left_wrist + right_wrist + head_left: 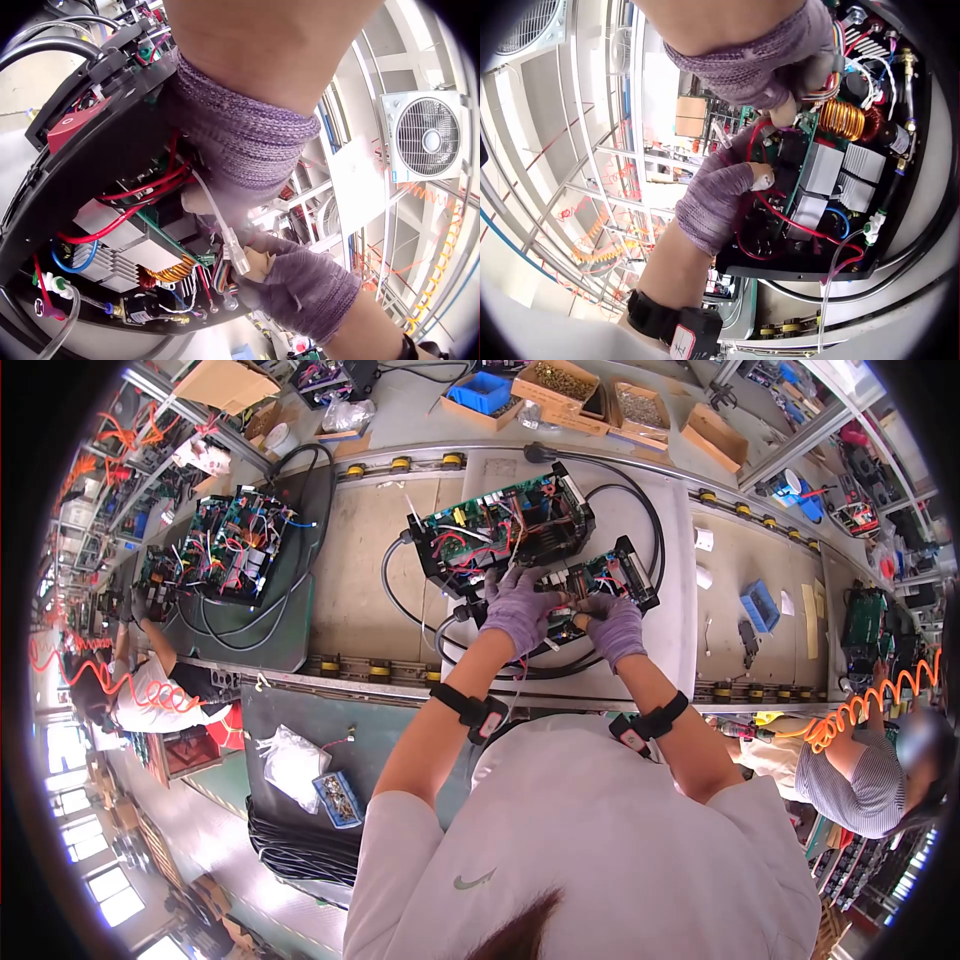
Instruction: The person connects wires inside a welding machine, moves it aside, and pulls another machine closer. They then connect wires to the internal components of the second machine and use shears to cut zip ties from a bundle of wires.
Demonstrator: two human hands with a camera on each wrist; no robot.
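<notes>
Both hands, in purple knit gloves with bare fingertips, reach into an open black machine chassis [810,271] with wires and circuit boards. My right hand [615,630] pinches a multicoloured ribbon cable [835,88] where it meets the green circuit board [801,180]. My left hand [520,612] reaches in opposite; its thumb rests by the red wires [799,231], its other fingers hidden, so I cannot tell whether it grips anything. Beside the hands hangs a clear-sleeved connector [237,255]. Copper coils [841,120] and silver heat sinks [861,166] sit inside the chassis.
The chassis lies on a white board [675,560] over a roller line, with thick black cables [655,500] around it. Another opened machine [235,545] stands left on a green mat. A blue tray [760,606] lies right. Parts boxes [640,405] line the back. People work at both sides.
</notes>
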